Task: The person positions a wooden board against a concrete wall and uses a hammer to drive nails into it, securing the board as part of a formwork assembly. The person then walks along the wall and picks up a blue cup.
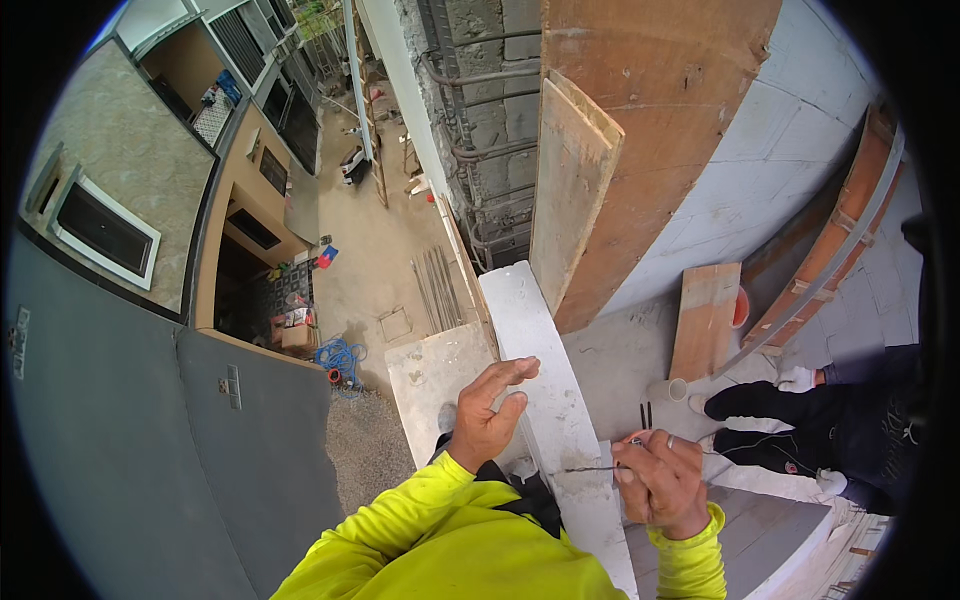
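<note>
To the right of the right hand (662, 480), a co-worker (850, 425) wears dark clothes; the trousers carry a small reddish emblem (790, 467), too tiny to make out, and the top shows faint pale marks that are too blurred to read.

The right hand's fingers are curled around one end of a thin dark rod (585, 469), which points left from them across the white block ledge (545, 365). A thin line runs from this hand toward the co-worker. The left hand (480, 428) is loosely spread and holds nothing, thumb apart from the fingers, its fingertips over the ledge; whether they touch it I cannot tell.

Ahead of the left fingertips, a pale board (580, 180) and a larger brown board (665, 110) stand upright by the ledge's far end, with steel bars (497, 75) to their left. Ahead of the right fingers, a brown plank (705, 320) leans beside a red bucket (741, 308). Far left of the left fingers lies a blue hose (340, 358).
</note>
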`<state>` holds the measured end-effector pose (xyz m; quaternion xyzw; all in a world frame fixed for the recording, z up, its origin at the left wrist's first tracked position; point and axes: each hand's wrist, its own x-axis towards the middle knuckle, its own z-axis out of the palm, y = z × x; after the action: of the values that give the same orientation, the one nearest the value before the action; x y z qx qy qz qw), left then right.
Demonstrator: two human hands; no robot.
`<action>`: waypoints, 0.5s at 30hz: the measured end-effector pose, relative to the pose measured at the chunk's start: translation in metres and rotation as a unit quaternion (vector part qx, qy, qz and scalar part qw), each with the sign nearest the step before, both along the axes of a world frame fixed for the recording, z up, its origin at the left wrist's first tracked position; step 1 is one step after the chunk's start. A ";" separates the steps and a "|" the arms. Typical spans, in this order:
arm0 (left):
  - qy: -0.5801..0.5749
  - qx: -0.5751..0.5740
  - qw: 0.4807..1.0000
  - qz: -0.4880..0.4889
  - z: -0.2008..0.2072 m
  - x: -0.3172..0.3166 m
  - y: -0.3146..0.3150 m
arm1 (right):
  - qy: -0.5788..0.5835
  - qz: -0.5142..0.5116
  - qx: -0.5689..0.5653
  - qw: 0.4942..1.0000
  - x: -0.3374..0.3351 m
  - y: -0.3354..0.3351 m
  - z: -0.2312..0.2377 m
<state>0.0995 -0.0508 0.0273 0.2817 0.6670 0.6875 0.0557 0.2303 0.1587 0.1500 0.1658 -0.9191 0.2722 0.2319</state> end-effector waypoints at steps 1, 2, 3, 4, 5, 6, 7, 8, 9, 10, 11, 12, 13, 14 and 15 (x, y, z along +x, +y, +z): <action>0.013 0.001 0.998 -0.055 0.013 0.006 0.008 | -0.021 0.035 -0.031 0.999 -0.019 -0.027 0.005; -0.010 0.058 0.992 -0.111 0.024 0.016 0.013 | -0.055 0.066 -0.059 0.995 -0.037 -0.051 0.008; -0.069 0.067 0.983 -0.159 0.032 0.020 0.007 | -0.033 0.078 -0.115 0.990 -0.054 -0.074 0.009; -0.097 0.138 0.974 -0.151 0.037 0.024 0.000 | -0.026 0.089 -0.161 0.983 -0.071 -0.094 0.009; -0.145 0.179 0.963 -0.137 0.041 0.027 -0.012 | -0.018 0.101 -0.207 0.973 -0.085 -0.108 0.011; -0.157 0.213 0.954 -0.140 0.043 0.021 -0.026 | -0.063 0.081 -0.303 0.948 -0.094 -0.118 0.015; -0.193 0.208 0.953 -0.108 0.044 0.014 -0.040 | -0.107 0.058 -0.394 0.911 -0.102 -0.128 0.018; -0.195 0.199 0.956 -0.091 0.046 0.002 -0.061 | -0.130 0.044 -0.492 0.860 -0.110 -0.136 0.020; -0.196 0.188 0.959 -0.076 0.049 -0.011 -0.082 | -0.138 0.062 -0.532 0.833 -0.123 -0.143 0.018; -0.161 0.157 0.974 -0.004 0.055 -0.024 -0.103 | -0.125 0.091 -0.581 0.799 -0.139 -0.151 0.012; -0.127 0.130 0.981 0.067 0.063 -0.037 -0.125 | -0.111 0.119 -0.628 0.761 -0.154 -0.159 0.006; -0.067 0.063 0.990 0.109 0.072 -0.053 -0.148 | -0.128 0.126 -0.617 0.766 -0.166 -0.168 0.000; -0.010 0.000 0.989 0.148 0.084 -0.067 -0.172 | -0.166 0.128 -0.639 0.740 -0.175 -0.180 -0.008; 0.031 -0.070 0.985 0.157 0.096 -0.082 -0.197 | -0.204 0.128 -0.660 0.712 -0.181 -0.196 -0.017; 0.072 -0.140 0.974 0.164 0.107 -0.095 -0.217 | -0.232 0.134 -0.680 0.682 -0.190 -0.210 -0.027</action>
<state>0.0046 -0.2677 0.1341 0.2064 0.7961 0.5649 -0.0674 0.0405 -0.0512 0.1228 0.0159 -0.4734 0.8804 0.0216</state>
